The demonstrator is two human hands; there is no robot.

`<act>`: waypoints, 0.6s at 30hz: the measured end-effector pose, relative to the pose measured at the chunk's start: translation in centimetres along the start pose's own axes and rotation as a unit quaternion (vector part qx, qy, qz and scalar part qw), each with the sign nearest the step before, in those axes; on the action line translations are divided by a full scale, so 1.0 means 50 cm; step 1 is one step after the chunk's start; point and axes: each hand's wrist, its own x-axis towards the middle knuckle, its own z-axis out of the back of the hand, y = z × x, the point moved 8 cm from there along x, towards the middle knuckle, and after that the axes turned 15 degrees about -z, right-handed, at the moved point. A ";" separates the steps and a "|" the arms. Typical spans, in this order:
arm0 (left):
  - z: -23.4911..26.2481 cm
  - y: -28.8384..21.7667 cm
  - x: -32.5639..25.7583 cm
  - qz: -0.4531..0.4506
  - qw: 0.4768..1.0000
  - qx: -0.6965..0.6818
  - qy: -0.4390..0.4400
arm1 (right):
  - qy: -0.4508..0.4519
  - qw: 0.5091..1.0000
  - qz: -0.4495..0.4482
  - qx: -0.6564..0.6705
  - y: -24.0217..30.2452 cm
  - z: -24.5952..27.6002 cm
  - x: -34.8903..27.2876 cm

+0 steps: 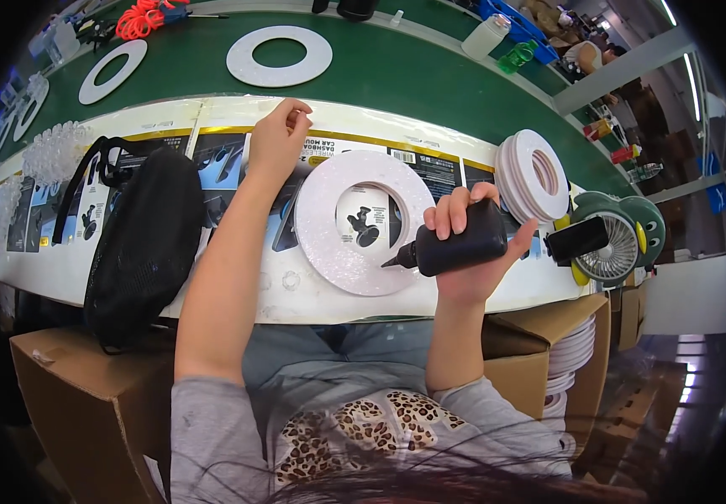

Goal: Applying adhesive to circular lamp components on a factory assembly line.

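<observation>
My right hand [472, 260] is wrapped around a black squeeze bottle [464, 245], tilted so that its pointed nozzle reaches over the near right part of a white speckled ring [319, 220]. Whether the tip touches the ring cannot be made out. The ring lies on a board of printed packaging sheets [464, 296] in front of me. Past the ring, near the board's far edge, my left hand [281, 133] is held with curled fingers; anything between its fingertips is too small to see. Small clear pieces [291, 280] lie near the ring's left side.
Stacked white rings [535, 176] stand at right, beside a green fan [628, 239] and a phone [577, 239]. A black mesh bag [146, 235] and clustered clear pieces [59, 153] are at left. Another ring [311, 59] lies on the green table [203, 77]. Cardboard boxes [86, 370] flank me.
</observation>
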 end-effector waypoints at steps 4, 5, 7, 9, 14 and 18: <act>0.000 -0.003 0.000 0.009 1.000 -0.012 0.002 | -0.002 1.000 -0.007 0.006 -0.006 -0.002 0.002; 0.000 -0.003 0.000 0.011 1.000 -0.011 0.002 | -0.002 1.000 -0.009 0.007 -0.008 -0.004 0.002; 0.001 -0.005 0.000 0.010 1.000 -0.006 0.003 | 0.015 1.000 -0.016 0.015 -0.013 -0.012 0.003; 0.000 -0.003 0.001 0.013 1.000 -0.002 0.005 | 0.017 0.999 -0.013 0.027 -0.014 -0.012 0.003; 0.000 0.001 0.001 0.010 1.000 0.007 0.005 | 0.019 0.999 -0.004 0.034 -0.014 -0.015 0.005; -0.001 0.004 0.002 -0.002 1.000 0.001 -0.011 | 0.023 1.000 0.000 0.018 -0.014 -0.015 0.005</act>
